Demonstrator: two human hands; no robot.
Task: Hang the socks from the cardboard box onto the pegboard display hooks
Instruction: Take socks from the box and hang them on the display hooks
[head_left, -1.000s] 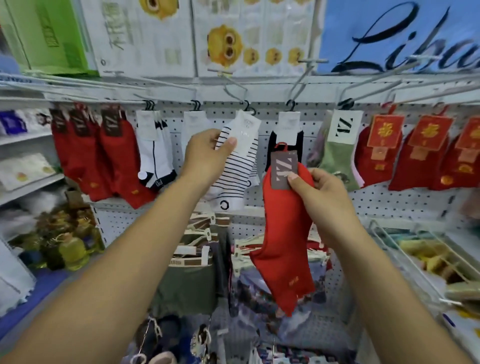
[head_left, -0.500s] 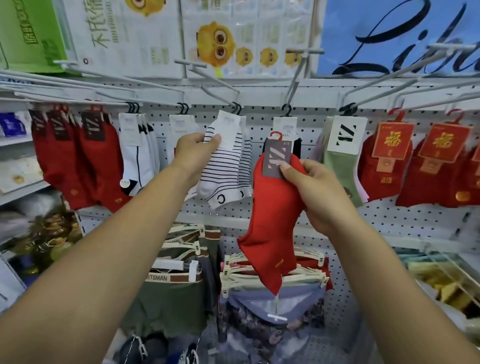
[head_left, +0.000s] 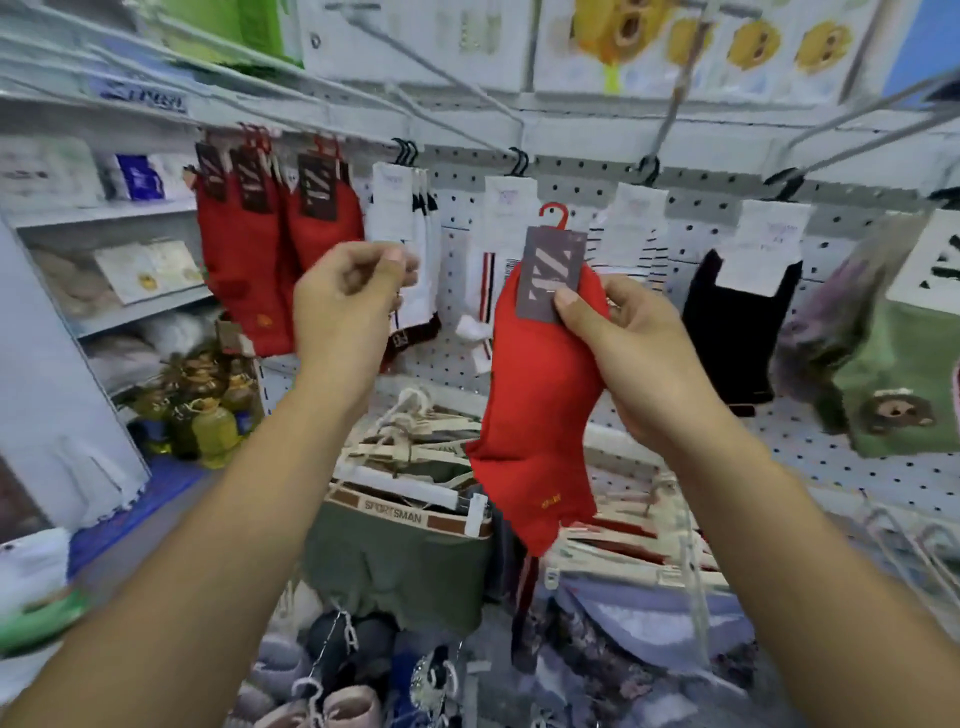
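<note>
My right hand (head_left: 623, 338) pinches a red sock (head_left: 535, 415) by its grey card tag (head_left: 550, 275), thumb on the tag. A small red hook (head_left: 553, 215) sticks up from the tag. The sock hangs free in front of the pegboard (head_left: 582, 176), below the black hooks (head_left: 519, 161). My left hand (head_left: 353, 296) is raised to its left with curled fingers and holds nothing, in front of white socks (head_left: 410, 218). Several matching red socks (head_left: 249, 260) hang further left. The cardboard box is out of view.
A striped sock (head_left: 639, 234), a black sock (head_left: 737, 332) and a green sock (head_left: 904, 374) hang to the right. Long bare wire hooks (head_left: 857, 130) jut out overhead. Underwear on hangers (head_left: 405, 519) hangs below. Shelves with bottles (head_left: 208, 415) stand at left.
My left hand has let go of the striped sock and moved left in front of the white socks. My right hand has carried the red sock leftwards, and my view has turned left.
</note>
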